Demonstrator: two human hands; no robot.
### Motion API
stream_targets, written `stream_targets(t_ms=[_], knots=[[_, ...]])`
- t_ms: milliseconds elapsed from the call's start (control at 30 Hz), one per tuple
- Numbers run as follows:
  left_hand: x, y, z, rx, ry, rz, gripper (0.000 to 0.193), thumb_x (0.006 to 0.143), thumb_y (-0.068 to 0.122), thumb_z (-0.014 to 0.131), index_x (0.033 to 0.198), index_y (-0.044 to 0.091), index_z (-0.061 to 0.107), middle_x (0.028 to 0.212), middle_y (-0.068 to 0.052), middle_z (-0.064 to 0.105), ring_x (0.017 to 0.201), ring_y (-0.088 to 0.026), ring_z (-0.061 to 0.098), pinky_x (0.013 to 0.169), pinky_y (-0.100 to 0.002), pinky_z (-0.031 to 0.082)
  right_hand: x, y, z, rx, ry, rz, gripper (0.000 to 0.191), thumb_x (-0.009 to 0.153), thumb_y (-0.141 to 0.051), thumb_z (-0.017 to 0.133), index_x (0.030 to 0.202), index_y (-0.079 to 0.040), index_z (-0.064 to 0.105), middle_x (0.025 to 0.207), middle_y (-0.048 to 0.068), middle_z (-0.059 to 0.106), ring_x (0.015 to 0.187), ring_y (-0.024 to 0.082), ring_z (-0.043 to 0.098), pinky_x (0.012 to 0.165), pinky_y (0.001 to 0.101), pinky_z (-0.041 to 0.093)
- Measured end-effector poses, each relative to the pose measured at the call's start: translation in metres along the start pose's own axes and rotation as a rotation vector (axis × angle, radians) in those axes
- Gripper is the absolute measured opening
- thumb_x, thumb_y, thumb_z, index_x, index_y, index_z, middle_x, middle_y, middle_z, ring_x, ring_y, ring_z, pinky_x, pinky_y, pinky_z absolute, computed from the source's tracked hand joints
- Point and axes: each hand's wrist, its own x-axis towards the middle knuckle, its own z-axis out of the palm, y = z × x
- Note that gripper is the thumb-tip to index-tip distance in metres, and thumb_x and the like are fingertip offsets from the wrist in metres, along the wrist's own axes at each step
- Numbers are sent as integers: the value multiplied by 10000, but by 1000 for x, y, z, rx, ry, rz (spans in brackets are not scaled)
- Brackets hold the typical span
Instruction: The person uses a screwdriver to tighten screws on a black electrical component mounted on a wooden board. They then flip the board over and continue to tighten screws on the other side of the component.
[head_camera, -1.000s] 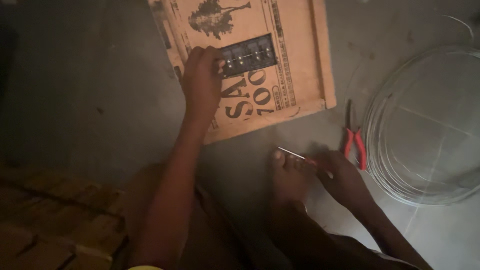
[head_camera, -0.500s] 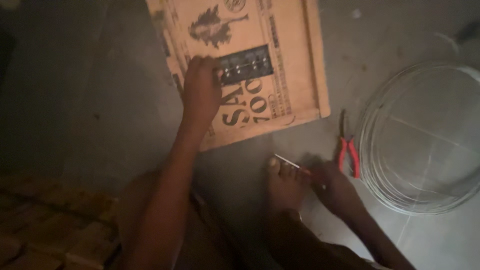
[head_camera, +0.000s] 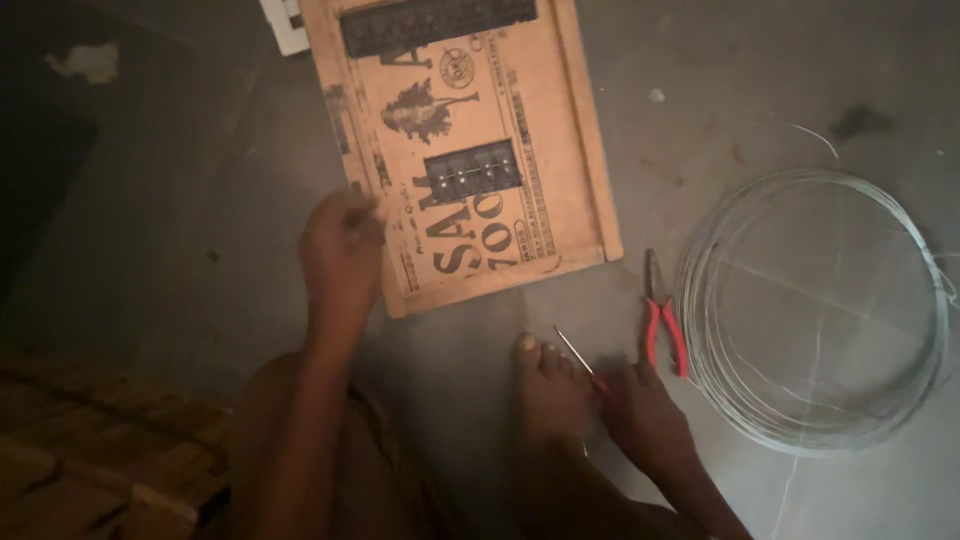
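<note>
**Hands at work on a wooden board on a dim floor**

The person's right hand (head_camera: 650, 415) lay low beside a bare foot (head_camera: 545, 385), fingers closed around a slim screwdriver (head_camera: 578, 358) whose shaft pointed up and away toward the board. Just to the right of that hand lay red-handled pliers (head_camera: 660, 325), and beyond them a wide coil of thin wire (head_camera: 815, 310) rested on the grey floor (head_camera: 200, 200). The left hand (head_camera: 340, 250) was curled loosely over the near left edge of the wooden board (head_camera: 560, 150), touching it; whether it gripped the edge or merely pressed on it could not be told in the poor light. The board, a printed crate panel with raised strips along its sides, lay flat and slightly tilted, ahead of both hands. Two dark, ribbed blocks (head_camera: 470, 172) were fixed to its face, one at the centre with a row of small pale dots, the other at the far end. Judged from this scene, steadying the board firmly with the left hand and seating the screwdriver tip squarely would serve the work best.
</note>
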Motion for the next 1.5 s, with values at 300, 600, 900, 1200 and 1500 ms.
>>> stream_targets(t_ms=[300, 600, 900, 1200, 1500], knots=[[-4, -39, 5, 264, -17, -39, 140, 1017, 77, 620, 1074, -30, 690, 1044, -227, 675, 987, -351, 655, 891, -471, 507, -7, 10, -6, -49, 121, -61, 290, 898, -303, 687, 1073, -74, 663, 1068, 177, 662, 982, 391, 642, 769, 485, 539], [-3, -79, 29, 267, -24, 65, 100, 993, 4, 623, 1072, -57, 621, 1141, -229, 620, 1084, -378, 609, 986, -483, 474, -13, 37, -22, 134, 451, 109, 200, 932, -149, 681, 1094, -44, 629, 1080, 152, 667, 856, 336, 681, 761, 445, 539], [-4, -72, 22, 203, -15, -8, 201, 963, 45, 703, 1085, -65, 587, 1153, -224, 605, 1082, -357, 608, 974, -474, 470, 28, 21, -48, -96, 321, 102, 692, 727, -283, 875, 1279, -2, 567, 1251, 252, 539, 1144, 463, 524, 925, 525, 474], [2, -94, 34, 109, -130, -98, 623, 842, 117, 833, 1298, -140, 494, 1216, -293, 585, 1105, -411, 618, 937, -489, 491, 8, 32, -30, -185, 356, 38, 589, 807, -214, 813, 1287, -5, 544, 1282, 253, 537, 1150, 467, 526, 934, 532, 473], [12, -42, 26, 37, -189, -464, 619, 767, 11, 656, 1348, -26, 446, 1166, -215, 659, 1005, -373, 742, 843, -411, 588, -11, 9, -12, -214, 118, -200, 404, 736, -183, 791, 1093, -71, 638, 1137, 207, 619, 953, 432, 574, 776, 521, 498]])
